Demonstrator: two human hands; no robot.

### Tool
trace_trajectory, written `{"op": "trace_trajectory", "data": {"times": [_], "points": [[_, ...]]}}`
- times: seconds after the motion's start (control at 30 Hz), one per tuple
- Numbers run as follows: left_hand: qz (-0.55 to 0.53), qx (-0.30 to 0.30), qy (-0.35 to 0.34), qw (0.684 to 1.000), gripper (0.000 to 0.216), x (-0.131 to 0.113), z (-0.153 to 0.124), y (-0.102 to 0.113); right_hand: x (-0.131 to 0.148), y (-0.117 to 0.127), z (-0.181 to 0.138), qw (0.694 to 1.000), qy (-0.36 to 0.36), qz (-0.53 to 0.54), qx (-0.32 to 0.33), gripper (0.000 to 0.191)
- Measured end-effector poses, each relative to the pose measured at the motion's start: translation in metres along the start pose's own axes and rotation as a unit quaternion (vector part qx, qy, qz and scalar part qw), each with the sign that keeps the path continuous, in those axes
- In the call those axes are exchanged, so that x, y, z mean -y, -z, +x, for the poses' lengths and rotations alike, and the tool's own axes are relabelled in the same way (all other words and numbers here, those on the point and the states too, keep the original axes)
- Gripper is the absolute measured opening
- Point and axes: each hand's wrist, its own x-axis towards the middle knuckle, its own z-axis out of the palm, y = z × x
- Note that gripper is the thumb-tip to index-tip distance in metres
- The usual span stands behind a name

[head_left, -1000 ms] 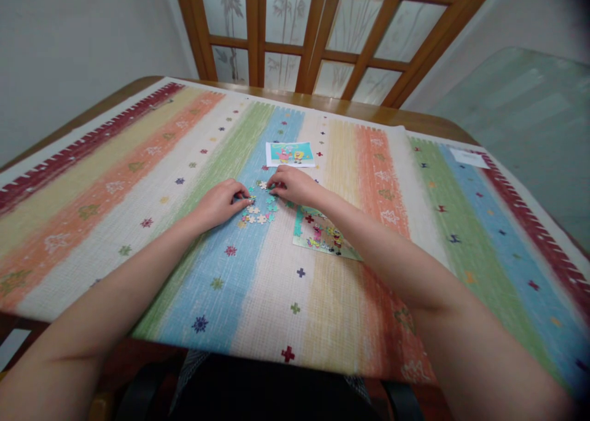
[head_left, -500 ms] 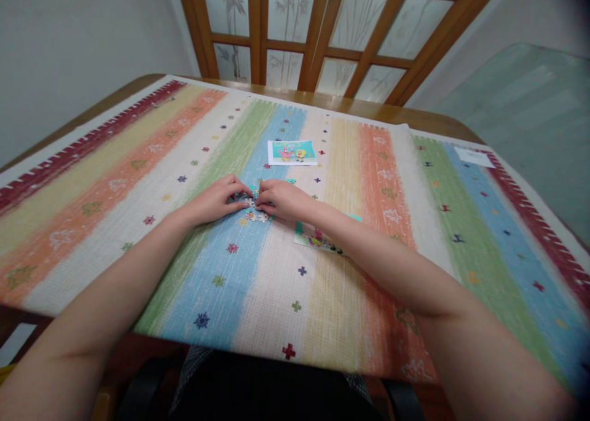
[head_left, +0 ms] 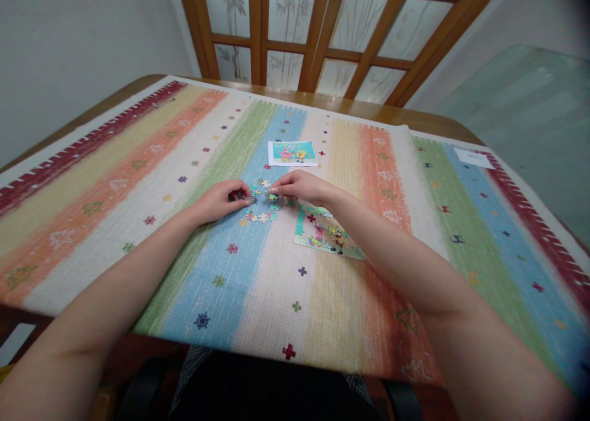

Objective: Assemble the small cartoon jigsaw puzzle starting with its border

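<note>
Several small jigsaw puzzle pieces [head_left: 263,217] lie in a loose cluster on the tablecloth, some white, others turquoise or patterned. At the left side of the cluster is my left hand [head_left: 225,200], its fingers curled and tips brought together; what is between them is too small to make out. My right hand [head_left: 299,185] comes over the right side, thumb and forefinger pinching a puzzle piece [head_left: 271,196]. Below my right wrist lies a partly filled puzzle board [head_left: 322,238] with cartoon figures, its upper right part hidden by my forearm.
Behind the pieces lies a picture card [head_left: 292,153] with a pink and a yellow cartoon figure. A white paper [head_left: 474,157] rests at the far right. The striped tablecloth [head_left: 271,286] covers the table, with wooden glazed doors [head_left: 304,37] beyond.
My right hand has moved away from my left, rightward and slightly up, with a piece in its fingertips. More of the loose pieces and the puzzle board now show.
</note>
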Motion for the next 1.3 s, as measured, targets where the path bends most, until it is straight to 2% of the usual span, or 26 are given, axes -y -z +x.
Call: {"op": "trace_trajectory", "data": {"times": [0.13, 0.27, 0.4, 0.5, 0.67, 0.77, 0.87, 1.03, 1.3], "points": [[-0.086, -0.005, 0.055, 0.995, 0.038, -0.005, -0.001, 0.003, 0.002, 0.001, -0.002, 0.998, -0.018, 0.058, 0.000, 0.014], [-0.111, -0.003, 0.053, 0.992, 0.036, -0.010, -0.003, 0.007, 0.004, -0.002, -0.004, 0.999, -0.015, 0.047, -0.007, 0.011], [-0.064, 0.042, -0.002, 0.997, 0.026, -0.004, -0.006, 0.018, 0.007, -0.008, -0.002, 0.996, 0.011, -0.079, -0.025, 0.011], [0.007, 0.071, -0.045, 0.996, 0.023, 0.006, -0.008, 0.033, 0.008, -0.017, 0.003, 0.972, 0.077, -0.216, -0.041, 0.016], [0.025, 0.082, 0.015, 0.996, 0.028, 0.008, -0.015, 0.052, 0.006, -0.023, 0.004, 0.908, 0.147, -0.379, -0.097, 0.025], [0.052, 0.096, -0.003, 0.994, 0.031, -0.004, -0.016, 0.048, 0.001, -0.011, -0.002, 0.889, 0.142, -0.423, -0.100, 0.028], [0.049, 0.110, -0.030, 0.992, 0.034, -0.014, -0.013, 0.033, -0.008, 0.006, -0.005, 0.878, 0.144, -0.445, -0.101, 0.030], [0.057, 0.113, -0.038, 0.991, 0.031, -0.014, -0.010, 0.012, -0.019, 0.016, 0.001, 0.878, 0.208, -0.429, -0.031, 0.028], [0.036, 0.122, -0.043, 0.991, 0.028, -0.006, -0.010, 0.016, -0.022, 0.021, 0.008, 0.895, 0.213, -0.392, -0.023, 0.016]]}}
